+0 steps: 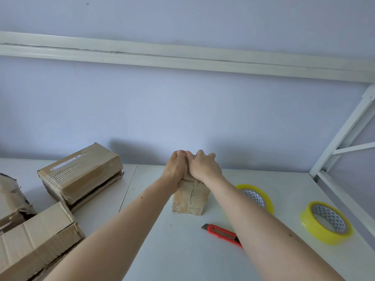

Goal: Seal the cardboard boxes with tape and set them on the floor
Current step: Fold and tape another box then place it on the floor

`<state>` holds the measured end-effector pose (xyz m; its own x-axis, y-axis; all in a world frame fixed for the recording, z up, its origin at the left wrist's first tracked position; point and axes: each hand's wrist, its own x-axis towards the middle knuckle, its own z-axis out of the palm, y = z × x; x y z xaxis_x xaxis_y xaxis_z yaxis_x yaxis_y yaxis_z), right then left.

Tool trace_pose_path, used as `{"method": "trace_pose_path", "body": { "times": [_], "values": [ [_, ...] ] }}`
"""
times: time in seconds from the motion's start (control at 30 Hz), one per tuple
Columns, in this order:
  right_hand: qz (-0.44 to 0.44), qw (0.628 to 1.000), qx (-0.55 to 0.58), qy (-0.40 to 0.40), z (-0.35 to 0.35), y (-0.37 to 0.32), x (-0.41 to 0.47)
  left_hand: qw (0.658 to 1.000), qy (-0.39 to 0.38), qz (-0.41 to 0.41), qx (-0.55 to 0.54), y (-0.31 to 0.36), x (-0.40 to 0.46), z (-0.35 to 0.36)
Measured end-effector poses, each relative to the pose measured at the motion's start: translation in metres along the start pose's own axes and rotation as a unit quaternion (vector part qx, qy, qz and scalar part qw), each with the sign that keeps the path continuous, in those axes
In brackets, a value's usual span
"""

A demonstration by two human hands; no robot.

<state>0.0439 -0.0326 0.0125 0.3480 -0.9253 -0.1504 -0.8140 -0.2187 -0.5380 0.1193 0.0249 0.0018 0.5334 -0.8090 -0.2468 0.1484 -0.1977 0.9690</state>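
A small cardboard box [190,198] stands in the middle of the white table [182,250], tape running down its near face. My left hand [175,166] and my right hand [204,165] lie side by side on its top, fingers curving over the far edge, so the top is hidden. Two yellow tape rolls rest on the table to the right: one [256,196] partly behind my right forearm, the other [326,223] nearer the right edge. A red box cutter [222,233] lies in front of the box, its rear end under my right forearm.
Three larger cardboard boxes sit at the left: one [81,175] at the back with a gaping side flap, one [38,238] at the front, one [10,199] at the edge. A white metal frame [341,134] rises at the right. The wall stands close behind.
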Motion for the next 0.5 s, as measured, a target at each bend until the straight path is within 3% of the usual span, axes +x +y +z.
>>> {"method": "trace_pose_path", "body": {
  "times": [0.3,0.4,0.5],
  "values": [
    [0.0,0.999,-0.034,0.004,-0.002,-0.006,0.014,0.999,0.022,-0.011,-0.029,-0.006,0.006,0.0],
    [-0.027,0.999,0.003,-0.028,0.001,0.006,0.006,0.999,0.018,-0.02,-0.038,-0.009,0.006,-0.001],
    [-0.074,0.988,0.109,-0.083,-0.002,0.025,-0.011,0.997,0.015,-0.041,-0.065,-0.01,0.006,-0.004]
  ]
}}
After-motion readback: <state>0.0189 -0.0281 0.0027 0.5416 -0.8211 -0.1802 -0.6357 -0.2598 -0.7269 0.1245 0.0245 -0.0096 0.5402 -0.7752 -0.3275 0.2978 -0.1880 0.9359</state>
